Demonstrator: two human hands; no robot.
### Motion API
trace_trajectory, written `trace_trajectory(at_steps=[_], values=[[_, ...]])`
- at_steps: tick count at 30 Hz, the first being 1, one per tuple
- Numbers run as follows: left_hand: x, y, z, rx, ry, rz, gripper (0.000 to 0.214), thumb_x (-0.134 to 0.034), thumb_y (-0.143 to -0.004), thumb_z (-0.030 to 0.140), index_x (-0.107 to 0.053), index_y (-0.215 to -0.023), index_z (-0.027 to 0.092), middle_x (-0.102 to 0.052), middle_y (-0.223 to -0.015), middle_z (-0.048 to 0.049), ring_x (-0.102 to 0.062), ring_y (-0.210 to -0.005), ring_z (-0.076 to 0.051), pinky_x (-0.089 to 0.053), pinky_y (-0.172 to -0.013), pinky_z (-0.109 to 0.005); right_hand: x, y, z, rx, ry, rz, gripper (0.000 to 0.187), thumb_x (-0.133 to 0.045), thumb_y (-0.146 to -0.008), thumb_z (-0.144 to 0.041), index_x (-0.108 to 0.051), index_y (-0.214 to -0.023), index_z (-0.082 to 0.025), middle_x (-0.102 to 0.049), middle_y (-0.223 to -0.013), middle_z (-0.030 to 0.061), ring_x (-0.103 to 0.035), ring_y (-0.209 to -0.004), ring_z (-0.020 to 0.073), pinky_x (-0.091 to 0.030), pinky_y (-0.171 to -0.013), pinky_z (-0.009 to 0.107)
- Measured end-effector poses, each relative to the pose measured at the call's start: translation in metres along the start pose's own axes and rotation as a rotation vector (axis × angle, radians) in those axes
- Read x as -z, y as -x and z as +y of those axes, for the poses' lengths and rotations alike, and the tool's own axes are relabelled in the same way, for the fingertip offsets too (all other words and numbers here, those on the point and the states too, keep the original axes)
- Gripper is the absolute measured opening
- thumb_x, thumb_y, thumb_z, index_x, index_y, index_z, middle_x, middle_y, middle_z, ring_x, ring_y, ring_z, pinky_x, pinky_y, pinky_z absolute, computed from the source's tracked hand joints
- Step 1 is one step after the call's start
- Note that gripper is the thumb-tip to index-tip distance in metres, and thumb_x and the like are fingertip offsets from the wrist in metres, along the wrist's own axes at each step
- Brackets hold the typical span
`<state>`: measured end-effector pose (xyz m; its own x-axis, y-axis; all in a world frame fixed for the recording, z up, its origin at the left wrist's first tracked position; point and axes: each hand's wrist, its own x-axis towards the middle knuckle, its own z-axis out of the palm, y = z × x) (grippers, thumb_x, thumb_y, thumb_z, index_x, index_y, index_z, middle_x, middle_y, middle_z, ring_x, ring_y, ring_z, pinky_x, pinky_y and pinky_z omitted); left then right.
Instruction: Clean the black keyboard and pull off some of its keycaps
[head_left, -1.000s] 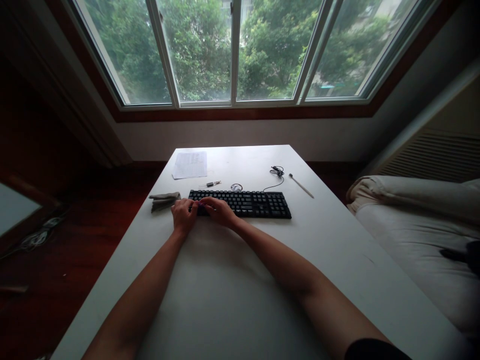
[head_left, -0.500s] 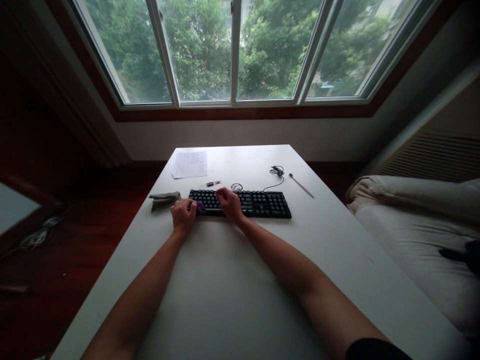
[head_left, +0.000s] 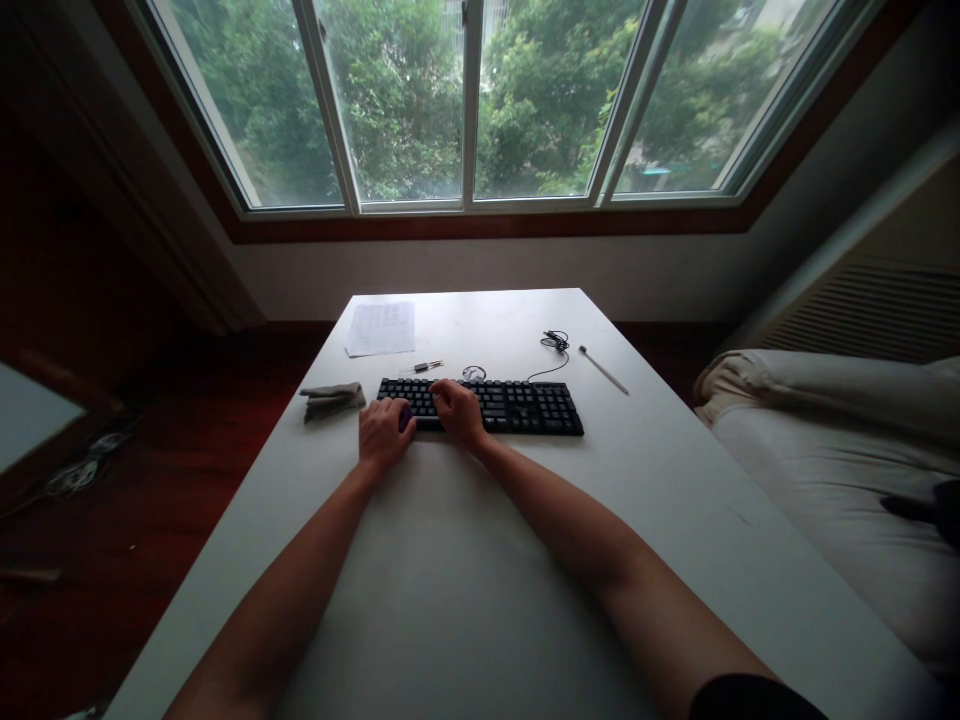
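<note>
A white table (head_left: 480,570) bears a black keyboard (head_left: 529,412). The left hand (head_left: 384,435) grasps at the keyboard's eight-o'clock corner; the right hand (head_left: 459,412) curls over its keys, though whether it holds anything I cannot tell. At nine o'clock from the keyboard lies a folded grey cloth (head_left: 334,400). Between left thumb and fingers shows a purple lump (head_left: 406,417) (mostly covered).

Left hand (head_left: 386,432): held palm down, fingers (head_left: 386,406) curved
Right hand (head_left: 460,411): held near the left, fingers curled inward
Forearms (head_left: 551,500): stretched forward, angled toward each other
</note>
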<state>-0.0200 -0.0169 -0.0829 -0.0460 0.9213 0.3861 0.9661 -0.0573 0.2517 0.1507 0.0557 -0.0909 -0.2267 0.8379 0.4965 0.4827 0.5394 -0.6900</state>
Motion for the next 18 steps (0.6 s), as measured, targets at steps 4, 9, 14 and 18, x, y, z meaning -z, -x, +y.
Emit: trace_trajectory(at_steps=[4, 9, 14, 18], values=[[-0.005, 0.001, -0.006, -0.095, 0.216, 0.093, 0.031, -0.063, -0.091, 0.034, -0.057, -0.120, 0.024, -0.068, -0.109, -0.0078, -0.063, -0.101, -0.027, -0.046, -0.091, -0.041, -0.003, 0.000, 0.003, 0.023, -0.037, 0.024, 0.023, -0.051, -0.087, -0.017, -0.071, -0.099, -0.023, -0.073, -0.096, 0.0006, -0.064, -0.083, 0.0175, -0.045, -0.078, 0.026], [-0.011, 0.003, -0.005, -0.142, 0.451, 0.191, 0.022, -0.064, -0.092, 0.032, -0.055, -0.110, 0.025, -0.067, -0.104, -0.0047, -0.065, -0.094, -0.022, -0.050, -0.084, -0.035, -0.003, 0.000, 0.004, 0.035, -0.078, 0.067, 0.023, -0.051, -0.087, -0.017, -0.071, -0.096, -0.023, -0.072, -0.091, 0.0001, -0.062, -0.080, 0.0172, -0.044, -0.076, 0.026], [-0.014, -0.001, -0.005, -0.248, 0.486, 0.171, 0.018, -0.060, -0.087, 0.015, -0.057, -0.102, 0.023, -0.062, -0.115, -0.0074, -0.061, -0.107, -0.022, -0.051, -0.092, -0.037, -0.001, -0.001, 0.005, 0.018, -0.095, 0.108, 0.021, -0.051, -0.086, -0.018, -0.071, -0.094, -0.023, -0.068, -0.082, -0.0004, -0.061, -0.075, 0.0169, -0.042, -0.073, 0.026], [-0.012, -0.001, -0.008, -0.265, 0.445, 0.122, 0.020, -0.055, -0.084, 0.008, -0.061, -0.094, 0.024, -0.063, -0.105, -0.0056, -0.061, -0.102, -0.022, -0.051, -0.093, -0.038, -0.002, -0.002, 0.006, 0.015, -0.101, 0.118, 0.022, -0.050, -0.086, -0.017, -0.071, -0.092, -0.023, -0.068, -0.082, -0.0003, -0.060, -0.074, 0.0165, -0.041, -0.072, 0.026]])
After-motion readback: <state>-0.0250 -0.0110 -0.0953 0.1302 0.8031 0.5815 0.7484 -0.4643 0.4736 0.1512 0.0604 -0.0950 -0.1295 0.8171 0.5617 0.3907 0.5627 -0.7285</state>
